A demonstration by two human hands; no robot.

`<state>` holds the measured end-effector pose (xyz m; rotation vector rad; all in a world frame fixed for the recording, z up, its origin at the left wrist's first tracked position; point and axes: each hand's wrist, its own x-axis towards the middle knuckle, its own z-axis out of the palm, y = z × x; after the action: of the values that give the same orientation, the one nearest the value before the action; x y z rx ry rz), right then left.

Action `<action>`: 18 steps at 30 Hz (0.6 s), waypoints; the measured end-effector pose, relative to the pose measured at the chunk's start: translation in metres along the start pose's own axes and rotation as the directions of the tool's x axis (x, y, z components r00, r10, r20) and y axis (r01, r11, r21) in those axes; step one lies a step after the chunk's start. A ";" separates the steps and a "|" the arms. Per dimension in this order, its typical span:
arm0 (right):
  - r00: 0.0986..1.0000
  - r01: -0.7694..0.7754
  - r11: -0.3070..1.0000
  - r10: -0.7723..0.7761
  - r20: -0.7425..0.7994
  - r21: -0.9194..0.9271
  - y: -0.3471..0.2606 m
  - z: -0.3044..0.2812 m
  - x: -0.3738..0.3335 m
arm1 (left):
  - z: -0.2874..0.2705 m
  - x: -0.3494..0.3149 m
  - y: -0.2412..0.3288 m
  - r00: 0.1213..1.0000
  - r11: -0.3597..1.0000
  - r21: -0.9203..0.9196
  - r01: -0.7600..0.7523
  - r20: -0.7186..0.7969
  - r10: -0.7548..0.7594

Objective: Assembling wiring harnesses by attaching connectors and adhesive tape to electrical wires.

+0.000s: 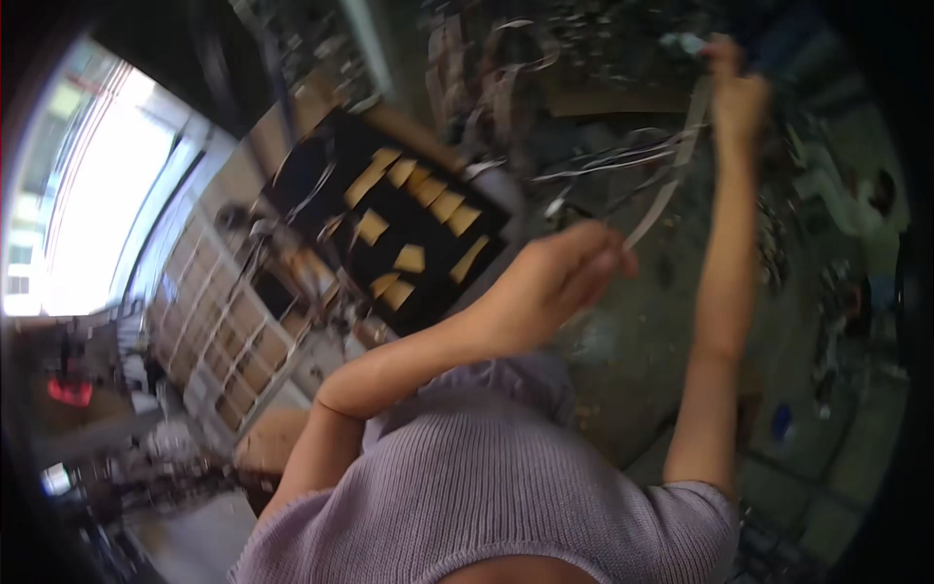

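A narrow pale strip (662,201) runs taut-looking between my two hands, slanting up to the right. My left hand (564,277), in the middle of the view, is closed with the strip's lower end at its fingertips. Far off at the upper right, on an outstretched arm, my right hand (736,97) is closed by the strip's upper end. Motion blurs both hands, and the exact finger grip is hard to make out. Several thin white cords (618,161) lie behind the strip.
Left of my left hand is a black board (341,180) bearing several yellowish cut pieces (412,258). A white wire-grid rack (224,321) stands farther left, near a bright window (97,185). Another person (871,224) is at the far right. Brownish hanging strips (477,78) sit at the top.
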<state>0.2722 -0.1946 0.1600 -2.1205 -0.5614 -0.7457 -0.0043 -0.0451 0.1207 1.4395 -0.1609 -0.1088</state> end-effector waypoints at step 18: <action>0.252 0.039 0.511 -0.836 0.487 0.858 -0.223 0.058 -0.280 | -0.062 -0.260 -0.039 0.577 0.868 0.420 0.266 -0.791 0.206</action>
<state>-0.0490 -0.0568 0.0627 -1.3068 -1.8846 0.4904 -0.2487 0.0552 0.0630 1.8754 0.6772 0.6434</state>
